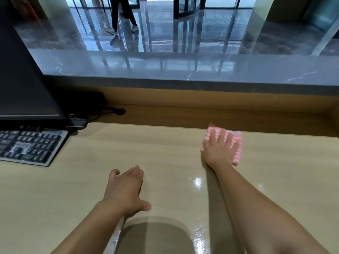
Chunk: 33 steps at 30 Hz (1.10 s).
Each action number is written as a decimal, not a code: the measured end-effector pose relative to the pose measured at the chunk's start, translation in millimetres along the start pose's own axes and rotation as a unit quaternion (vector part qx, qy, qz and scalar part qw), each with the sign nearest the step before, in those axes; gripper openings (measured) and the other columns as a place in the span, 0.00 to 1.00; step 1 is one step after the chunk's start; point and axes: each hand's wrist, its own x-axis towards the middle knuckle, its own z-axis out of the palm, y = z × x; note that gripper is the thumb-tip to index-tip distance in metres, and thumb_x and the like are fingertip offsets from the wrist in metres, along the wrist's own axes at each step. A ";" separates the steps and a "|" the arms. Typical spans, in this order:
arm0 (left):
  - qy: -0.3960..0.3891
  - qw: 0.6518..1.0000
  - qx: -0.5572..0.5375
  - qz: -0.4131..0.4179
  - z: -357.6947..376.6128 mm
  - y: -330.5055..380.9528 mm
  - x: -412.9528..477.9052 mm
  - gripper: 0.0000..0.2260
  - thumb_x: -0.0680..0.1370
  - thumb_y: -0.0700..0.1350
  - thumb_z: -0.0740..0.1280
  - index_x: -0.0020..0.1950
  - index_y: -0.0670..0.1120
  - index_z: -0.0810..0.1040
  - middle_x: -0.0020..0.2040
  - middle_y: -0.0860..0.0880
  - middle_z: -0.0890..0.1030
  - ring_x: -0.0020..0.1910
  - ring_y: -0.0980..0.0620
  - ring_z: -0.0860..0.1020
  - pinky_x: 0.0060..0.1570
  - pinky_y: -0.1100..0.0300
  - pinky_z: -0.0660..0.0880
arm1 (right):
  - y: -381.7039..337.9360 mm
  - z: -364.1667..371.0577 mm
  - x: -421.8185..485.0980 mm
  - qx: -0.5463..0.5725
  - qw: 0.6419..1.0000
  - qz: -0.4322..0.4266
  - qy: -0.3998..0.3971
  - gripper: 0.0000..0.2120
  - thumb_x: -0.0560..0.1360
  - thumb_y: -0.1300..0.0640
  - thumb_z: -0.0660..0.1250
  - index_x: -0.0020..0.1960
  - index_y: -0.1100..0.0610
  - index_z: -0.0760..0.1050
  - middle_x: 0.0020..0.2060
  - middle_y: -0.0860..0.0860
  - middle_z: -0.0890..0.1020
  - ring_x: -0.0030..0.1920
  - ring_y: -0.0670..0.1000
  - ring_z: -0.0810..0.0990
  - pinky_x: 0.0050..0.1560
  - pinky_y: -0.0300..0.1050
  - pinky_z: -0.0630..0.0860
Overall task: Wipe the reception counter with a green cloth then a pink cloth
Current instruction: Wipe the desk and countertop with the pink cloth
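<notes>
A folded pink and white striped cloth (236, 143) lies on the light wooden counter (165, 154), far right near the back ledge. My right hand (219, 148) presses flat on the cloth with fingers spread and straight. Closer to me, at the centre, my left hand (126, 189) hovers just above or rests on the counter with fingers extended and thumb out, holding nothing. No green cloth is in view.
A keyboard (29, 146) and a dark monitor (23, 79) stand at the left, with a mouse (79, 122) and cables behind them. A raised grey marble ledge (183, 70) runs along the back. Beyond it a person (122, 13) walks across the lobby floor.
</notes>
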 end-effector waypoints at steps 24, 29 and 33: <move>-0.033 0.999 0.033 -0.004 1.8 -1.9 -5.1 0.48 0.70 0.71 0.62 0.79 0.48 0.47 0.80 0.51 0.46 0.78 0.57 0.47 0.74 0.47 0.41 | 61.8 9.7 -32.1 -0.018 0.995 -0.099 0.021 0.26 0.81 0.42 0.37 0.79 0.43 0.43 0.79 0.48 0.43 0.78 0.53 0.40 0.76 0.54 0.38; 0.006 0.999 -0.001 0.042 11.3 -10.6 -21.2 0.44 0.72 0.72 0.58 0.79 0.49 0.50 0.80 0.51 0.48 0.78 0.57 0.48 0.73 0.48 0.40 | 48.8 7.4 -48.3 0.021 0.999 0.049 -0.001 0.27 0.83 0.45 0.43 0.79 0.47 0.39 0.78 0.51 0.38 0.78 0.57 0.36 0.75 0.59 0.36; -0.005 0.997 -0.006 0.074 16.3 -24.0 -41.0 0.42 0.72 0.72 0.58 0.79 0.50 0.51 0.80 0.52 0.49 0.78 0.56 0.50 0.72 0.49 0.42 | -21.2 29.6 -75.5 0.011 0.999 0.027 0.015 0.28 0.83 0.45 0.44 0.79 0.49 0.37 0.78 0.53 0.37 0.77 0.59 0.35 0.74 0.61 0.34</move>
